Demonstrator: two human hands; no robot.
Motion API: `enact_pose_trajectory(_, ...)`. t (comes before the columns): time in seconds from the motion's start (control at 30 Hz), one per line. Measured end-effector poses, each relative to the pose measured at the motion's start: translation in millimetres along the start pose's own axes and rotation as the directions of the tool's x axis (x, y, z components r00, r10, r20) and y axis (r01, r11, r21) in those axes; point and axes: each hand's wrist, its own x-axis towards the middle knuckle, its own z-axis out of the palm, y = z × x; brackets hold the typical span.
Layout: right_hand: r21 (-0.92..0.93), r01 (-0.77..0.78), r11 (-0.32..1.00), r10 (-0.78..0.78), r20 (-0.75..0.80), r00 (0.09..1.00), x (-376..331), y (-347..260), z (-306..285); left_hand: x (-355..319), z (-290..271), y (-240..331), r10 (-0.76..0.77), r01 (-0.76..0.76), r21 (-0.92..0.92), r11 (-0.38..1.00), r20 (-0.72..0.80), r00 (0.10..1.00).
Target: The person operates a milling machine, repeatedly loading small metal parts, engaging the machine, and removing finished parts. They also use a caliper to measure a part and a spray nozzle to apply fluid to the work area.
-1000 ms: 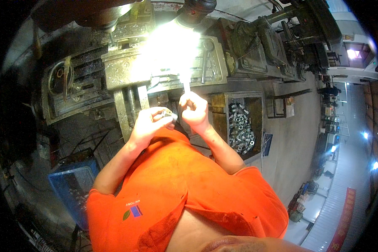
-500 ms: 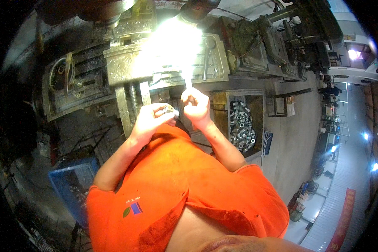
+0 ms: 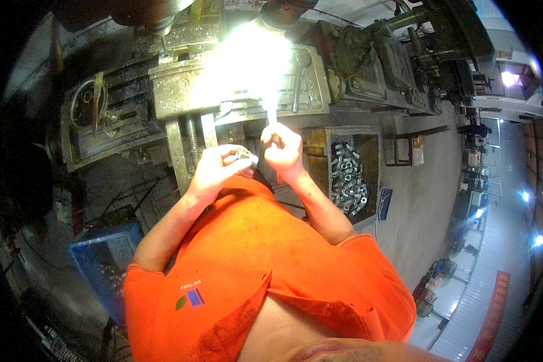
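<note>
Machinery [image 3: 178, 90] ahead; left hand [image 3: 215, 171] grips metal fitting [image 3: 247, 155] angled rightward; right hand [image 3: 285, 152] clasps pale bar [image 3: 272, 114] pointing forward.

A lamp [image 3: 282, 13] burns part of the metal tray [image 3: 320, 90] glaring white, while curved edges sink into black.

Grimy machines [image 3: 398, 66] lined up off to the right, plus a dark metal stand [image 3: 428, 133] on the grey floor [image 3: 404, 193]. There's a red banner [image 3: 493, 314] and some bright lights [image 3: 538, 241] lower right, looped hose [image 3: 73, 110] up left.
</note>
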Motion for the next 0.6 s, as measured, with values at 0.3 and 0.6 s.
enact_pose_trajectory(0.3, -0.054, 0.043, 0.998, -0.044, -0.004, 0.999, 0.6, -5.9, -0.1, 0.7, -1.5, -1.0, -0.012, 0.012, 0.013, 1.000, 0.004, 1.000)
enact_pose_trajectory(0.6, -0.054, 0.000, 0.999, -0.001, -0.006, 1.000, -0.5, -5.0, -0.2, 0.7, -1.2, -1.4, -0.011, 0.011, -0.011, 1.000, 0.000, 1.000)
